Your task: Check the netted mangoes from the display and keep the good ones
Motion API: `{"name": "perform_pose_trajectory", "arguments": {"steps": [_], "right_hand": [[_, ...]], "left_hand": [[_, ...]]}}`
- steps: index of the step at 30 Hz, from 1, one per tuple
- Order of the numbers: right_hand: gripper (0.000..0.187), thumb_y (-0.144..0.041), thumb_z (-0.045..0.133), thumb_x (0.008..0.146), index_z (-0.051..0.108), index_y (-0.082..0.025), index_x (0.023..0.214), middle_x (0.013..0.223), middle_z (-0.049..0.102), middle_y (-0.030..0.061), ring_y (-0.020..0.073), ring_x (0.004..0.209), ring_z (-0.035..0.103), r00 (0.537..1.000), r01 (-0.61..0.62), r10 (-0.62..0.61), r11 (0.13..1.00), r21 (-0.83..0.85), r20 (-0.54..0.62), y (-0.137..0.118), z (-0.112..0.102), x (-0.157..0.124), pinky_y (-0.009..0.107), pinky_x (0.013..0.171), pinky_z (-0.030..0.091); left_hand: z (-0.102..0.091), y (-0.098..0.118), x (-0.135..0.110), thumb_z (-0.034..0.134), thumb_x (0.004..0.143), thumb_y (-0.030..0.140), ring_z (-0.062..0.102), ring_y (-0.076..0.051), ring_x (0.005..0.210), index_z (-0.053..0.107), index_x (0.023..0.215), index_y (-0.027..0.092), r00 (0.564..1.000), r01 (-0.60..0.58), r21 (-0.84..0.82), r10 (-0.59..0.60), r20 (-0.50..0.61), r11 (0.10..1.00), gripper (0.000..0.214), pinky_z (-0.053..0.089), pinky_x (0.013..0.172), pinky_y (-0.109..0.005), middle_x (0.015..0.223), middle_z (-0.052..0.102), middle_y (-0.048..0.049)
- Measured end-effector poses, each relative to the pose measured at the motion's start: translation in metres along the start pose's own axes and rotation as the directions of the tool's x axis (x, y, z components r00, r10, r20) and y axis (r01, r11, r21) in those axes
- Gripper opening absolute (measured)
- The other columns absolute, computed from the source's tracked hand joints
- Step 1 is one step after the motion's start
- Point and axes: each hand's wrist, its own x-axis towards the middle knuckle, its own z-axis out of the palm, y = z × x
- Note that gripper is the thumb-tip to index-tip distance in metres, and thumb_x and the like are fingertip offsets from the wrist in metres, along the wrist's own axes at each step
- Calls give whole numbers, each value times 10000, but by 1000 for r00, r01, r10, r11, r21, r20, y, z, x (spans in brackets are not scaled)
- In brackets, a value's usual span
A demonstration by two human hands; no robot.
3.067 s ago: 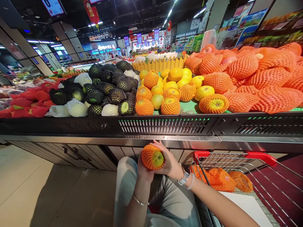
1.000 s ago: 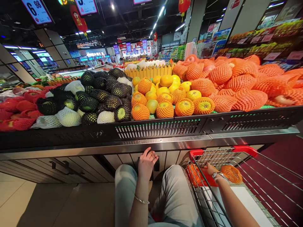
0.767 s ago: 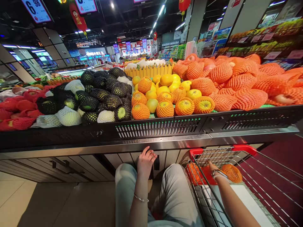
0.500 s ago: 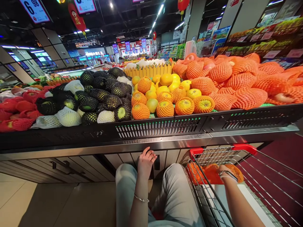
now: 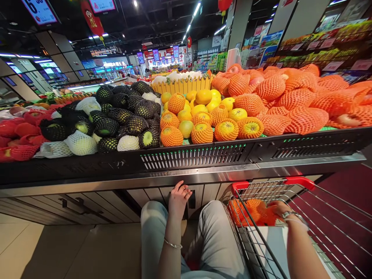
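Observation:
My left hand [image 5: 178,199] hangs above my knees, just below the metal edge of the fruit stand, with loosely curved fingers and nothing in them. To the right, my right hand [image 5: 278,208] reaches into a wire shopping cart [image 5: 240,232] with red corner caps. Its fingers curl down onto the right end of fruit wrapped in orange foam netting [image 5: 251,209]; the fingertips are partly hidden. The netted fruit lies at the cart's far end, beside a white flat surface [image 5: 271,244].
A black display rim [image 5: 192,157] fronts the stand. Behind it lie yellow citrus [image 5: 203,97], dark-netted fruit [image 5: 122,100], orange-netted fruit [image 5: 290,89] and red-wrapped fruit [image 5: 27,130]. Cabinet doors with handles [image 5: 80,205] sit below. Shelves of packets [image 5: 325,46] stand at right.
My right hand has shifted to the right inside the cart. The orange-netted piece that showed right of the hand is no longer visible there. My left hand has stayed in place.

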Motion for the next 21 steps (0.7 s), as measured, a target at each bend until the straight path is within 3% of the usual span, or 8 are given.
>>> {"name": "perform_pose_trajectory", "arguments": {"steps": [2, 4, 7, 8, 12, 14, 17, 21], "right_hand": [[133, -381, 551, 489, 528, -255, 451, 503, 583, 69, 251, 432, 570, 989, 115, -123, 988, 103, 81, -16, -25, 3, 392, 420, 473], [153, -396, 601, 541, 626, -264, 614, 614, 638, 87, 262, 524, 615, 972, 214, -226, 962, 171, 56, -45, -53, -6, 408, 477, 521], [244, -495, 627, 698, 671, -348, 889, 1028, 669, 126, 323, 907, 662, 918, 394, -373, 900, 189, -136, -104, -80, -40, 473, 764, 569], [259, -533, 609, 721, 664, -371, 916, 1031, 661, 119, 329, 931, 650, 894, 432, -389, 879, 201, -223, -124, -83, -54, 499, 805, 562], [191, -421, 650, 778, 646, -370, 961, 954, 665, 46, 227, 843, 656, 792, 594, -468, 741, 313, -393, -182, -60, -93, 378, 679, 590], [180, -362, 667, 788, 650, -326, 964, 933, 675, 22, 175, 842, 662, 758, 651, -559, 668, 359, -336, -198, -40, -97, 304, 720, 586], [192, -341, 639, 825, 642, -288, 1010, 984, 683, 14, 143, 918, 658, 746, 654, -639, 651, 386, -187, -217, -17, -93, 262, 818, 559], [222, -325, 565, 867, 617, -261, 1073, 1073, 665, 26, 151, 989, 635, 741, 650, -664, 669, 360, -102, -248, -4, -91, 293, 881, 523]], "left_hand": [[0, -2, 1, 523, 823, 299, 550, -155, 762, 575, 1094, 127, 1000, -2, 10, 2, -2, 1000, 324, 457, 789, -325, 878, 567, -65], [2, -5, 2, 542, 807, 287, 518, -130, 700, 568, 1101, 118, 1000, 11, 11, -10, -20, 1000, 340, 445, 696, -277, 832, 542, -50], [6, -10, 3, 565, 788, 286, 449, -96, 611, 564, 1079, 117, 999, 40, 19, -40, -13, 999, 337, 383, 582, -225, 758, 501, -20], [8, -12, 2, 573, 784, 295, 420, -86, 578, 567, 1065, 121, 999, 45, 23, -46, 13, 999, 331, 358, 553, -218, 731, 488, -9], [23, -12, -12, 622, 774, 399, 395, -89, 551, 593, 1030, 159, 980, 53, 21, -56, 192, 998, 352, 331, 528, -230, 692, 481, 2], [31, -10, -23, 665, 732, 493, 508, -153, 704, 616, 1024, 177, 960, -16, 65, -3, 279, 998, 433, 408, 614, -283, 799, 551, -47], [39, -6, -36, 753, 593, 595, 526, -270, 1008, 661, 1000, 178, 930, -219, 177, 150, 335, 960, 590, 448, 818, -372, 1034, 584, -120], [39, -6, -41, 804, 625, 426, 543, -255, 1026, 674, 1023, 183, 929, -347, 354, 267, 256, 868, 484, 420, 906, -340, 1040, 616, -100]]}}
